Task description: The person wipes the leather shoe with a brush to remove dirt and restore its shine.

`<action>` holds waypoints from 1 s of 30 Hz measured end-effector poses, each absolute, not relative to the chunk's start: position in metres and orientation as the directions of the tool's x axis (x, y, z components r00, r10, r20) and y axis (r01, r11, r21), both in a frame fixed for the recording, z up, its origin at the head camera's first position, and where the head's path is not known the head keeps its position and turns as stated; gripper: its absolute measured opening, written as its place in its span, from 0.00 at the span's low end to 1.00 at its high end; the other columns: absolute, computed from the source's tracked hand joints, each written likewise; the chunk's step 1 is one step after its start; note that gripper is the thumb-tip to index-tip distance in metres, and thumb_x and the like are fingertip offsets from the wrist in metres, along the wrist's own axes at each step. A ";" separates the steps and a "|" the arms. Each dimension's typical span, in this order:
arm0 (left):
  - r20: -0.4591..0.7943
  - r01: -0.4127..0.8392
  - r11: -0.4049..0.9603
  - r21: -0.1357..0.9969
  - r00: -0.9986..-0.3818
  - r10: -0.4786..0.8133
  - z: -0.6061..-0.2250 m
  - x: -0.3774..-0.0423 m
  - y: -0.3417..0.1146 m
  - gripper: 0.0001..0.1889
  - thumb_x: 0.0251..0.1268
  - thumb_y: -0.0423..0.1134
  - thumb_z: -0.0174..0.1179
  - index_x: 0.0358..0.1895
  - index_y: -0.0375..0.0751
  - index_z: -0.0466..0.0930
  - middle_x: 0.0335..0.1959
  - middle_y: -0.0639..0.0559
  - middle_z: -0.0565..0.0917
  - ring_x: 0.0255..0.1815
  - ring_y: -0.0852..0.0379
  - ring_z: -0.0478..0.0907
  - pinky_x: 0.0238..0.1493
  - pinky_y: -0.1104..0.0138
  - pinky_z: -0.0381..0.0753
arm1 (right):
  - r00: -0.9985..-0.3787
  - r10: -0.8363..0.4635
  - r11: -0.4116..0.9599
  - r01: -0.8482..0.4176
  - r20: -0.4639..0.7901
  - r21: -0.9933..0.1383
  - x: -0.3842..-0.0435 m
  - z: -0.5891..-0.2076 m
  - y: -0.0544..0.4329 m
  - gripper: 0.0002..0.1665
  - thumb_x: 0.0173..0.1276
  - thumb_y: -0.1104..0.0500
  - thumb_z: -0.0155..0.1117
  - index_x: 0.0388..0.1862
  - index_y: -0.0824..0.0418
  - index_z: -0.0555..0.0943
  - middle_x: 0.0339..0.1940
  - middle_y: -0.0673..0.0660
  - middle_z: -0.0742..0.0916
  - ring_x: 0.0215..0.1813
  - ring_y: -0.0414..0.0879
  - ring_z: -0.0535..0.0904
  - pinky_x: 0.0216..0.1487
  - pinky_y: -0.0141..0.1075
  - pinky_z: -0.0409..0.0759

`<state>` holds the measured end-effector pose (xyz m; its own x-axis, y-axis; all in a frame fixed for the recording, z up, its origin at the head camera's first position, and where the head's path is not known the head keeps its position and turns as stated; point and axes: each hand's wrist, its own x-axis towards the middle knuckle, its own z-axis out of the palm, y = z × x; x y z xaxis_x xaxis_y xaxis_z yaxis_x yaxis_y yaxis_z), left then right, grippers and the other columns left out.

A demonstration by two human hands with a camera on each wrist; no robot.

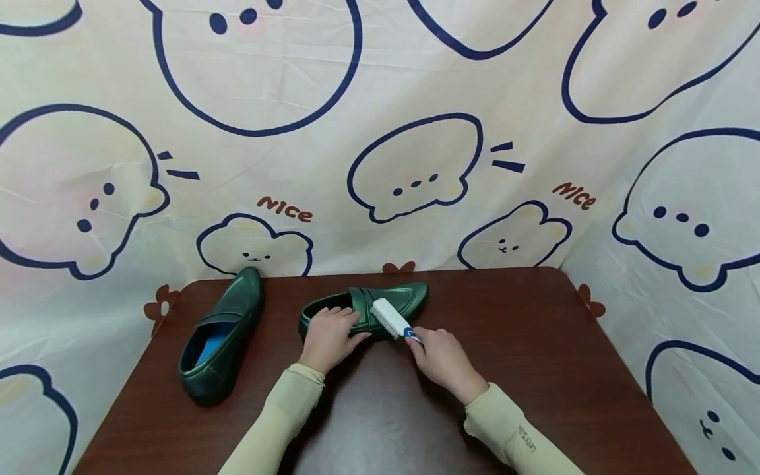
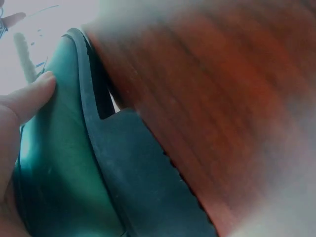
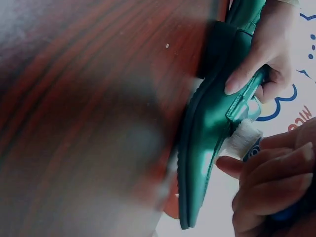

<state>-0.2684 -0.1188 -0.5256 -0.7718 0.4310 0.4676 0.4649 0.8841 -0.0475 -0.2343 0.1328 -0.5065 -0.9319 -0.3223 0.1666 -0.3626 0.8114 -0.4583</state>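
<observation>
Head view, listed from the near edge outward. Worktop (image 1: 534, 349): brown, wood-grained, glossy at its near middle. Sleeves (image 1: 291, 402), two: pale yellow-green, crossing the near edge; lettering on the right one. Right hand (image 1: 442, 359): right of the worktop's middle, fingers closed about the handle of the brush (image 1: 388, 315). Free shoe (image 1: 204, 379): green, blue inside, toward the far left corner; heel nearer, toe at the far edge. Left hand (image 1: 332, 335): gripping the held shoe (image 1: 412, 298) at its opening, thumb along the near side, fingers over the top. Brush: white, blue-marked, slanting up leftward, bristles against the held shoe's upper beside the strap. Held shoe: green, strapped, upright near the middle of the far edge, toe pointing to the far right corner; heel and ridged sole edge visible in the left wrist view. Cloth (image 1: 332, 165): pale, behind the far edge and along both side edges; blue-outlined animal faces, brown flowers, brown "Nice" lettering.
</observation>
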 end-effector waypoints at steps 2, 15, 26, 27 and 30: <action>0.470 0.468 0.882 -0.045 -0.769 0.432 -0.527 -0.269 -0.119 0.19 0.59 0.59 0.74 0.40 0.48 0.90 0.35 0.54 0.90 0.35 0.54 0.85 0.39 0.59 0.82 | -0.932 -0.314 0.815 -0.363 0.183 -0.452 -0.236 -0.509 0.136 0.08 0.76 0.55 0.66 0.42 0.58 0.86 0.27 0.49 0.87 0.26 0.40 0.77 0.30 0.40 0.79; 0.448 0.486 0.871 -0.069 -0.765 0.462 -0.529 -0.269 -0.121 0.18 0.64 0.59 0.70 0.47 0.51 0.90 0.40 0.54 0.90 0.40 0.53 0.86 0.50 0.53 0.85 | -0.945 -0.158 0.941 -0.232 0.288 -0.245 -0.257 -0.514 0.174 0.16 0.74 0.53 0.68 0.49 0.65 0.87 0.27 0.59 0.88 0.19 0.46 0.76 0.21 0.41 0.76; 0.449 0.501 0.863 -0.069 -0.757 0.475 -0.529 -0.268 -0.121 0.18 0.64 0.59 0.70 0.45 0.50 0.89 0.39 0.54 0.90 0.38 0.53 0.85 0.44 0.56 0.83 | -0.909 -0.307 0.850 -0.395 0.283 -0.348 -0.243 -0.508 0.155 0.11 0.74 0.53 0.68 0.46 0.59 0.87 0.27 0.51 0.88 0.23 0.40 0.76 0.27 0.38 0.78; 0.450 0.502 0.862 -0.067 -0.756 0.475 -0.529 -0.269 -0.122 0.18 0.64 0.58 0.71 0.45 0.50 0.88 0.39 0.54 0.90 0.38 0.53 0.85 0.43 0.56 0.82 | -0.904 -0.328 0.836 -0.414 0.276 -0.361 -0.241 -0.507 0.152 0.11 0.74 0.53 0.68 0.47 0.58 0.88 0.31 0.52 0.90 0.25 0.40 0.79 0.29 0.38 0.80; 0.453 0.504 0.861 -0.064 -0.755 0.475 -0.529 -0.269 -0.122 0.17 0.64 0.58 0.71 0.43 0.50 0.88 0.38 0.54 0.90 0.37 0.53 0.84 0.41 0.57 0.82 | -0.896 -0.357 0.831 -0.434 0.265 -0.348 -0.238 -0.505 0.147 0.11 0.73 0.53 0.69 0.47 0.57 0.89 0.38 0.53 0.92 0.30 0.41 0.83 0.34 0.42 0.85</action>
<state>-0.2687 -0.1221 -0.5294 -0.7546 0.4749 0.4529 0.5037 0.8615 -0.0642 -0.2378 0.1466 -0.5052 -0.8959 -0.3570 0.2646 -0.4340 0.8309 -0.3484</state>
